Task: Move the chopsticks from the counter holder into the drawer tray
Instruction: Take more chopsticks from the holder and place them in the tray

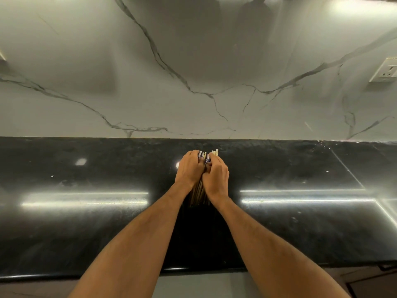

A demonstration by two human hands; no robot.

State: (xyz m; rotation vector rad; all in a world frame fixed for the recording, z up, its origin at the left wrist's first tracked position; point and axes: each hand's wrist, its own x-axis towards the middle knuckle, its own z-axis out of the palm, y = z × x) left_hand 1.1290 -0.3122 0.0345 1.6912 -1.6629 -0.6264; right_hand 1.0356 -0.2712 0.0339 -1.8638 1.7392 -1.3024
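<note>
A bundle of several pale wooden chopsticks (199,193) with blue-and-white patterned ends lies on the black counter (86,229), pointing away from me toward the wall. My left hand (189,169) grips the bundle from its left side and my right hand (216,176) grips it from its right side, fingers curled over the top. The far tips stick out past my fingers. No holder and no drawer tray show in this view.
A white marble-veined backsplash (193,72) rises behind the counter. A wall socket (385,70) sits at the far right. The counter's front edge (204,271) runs across below my forearms, with a dark corner at the bottom right.
</note>
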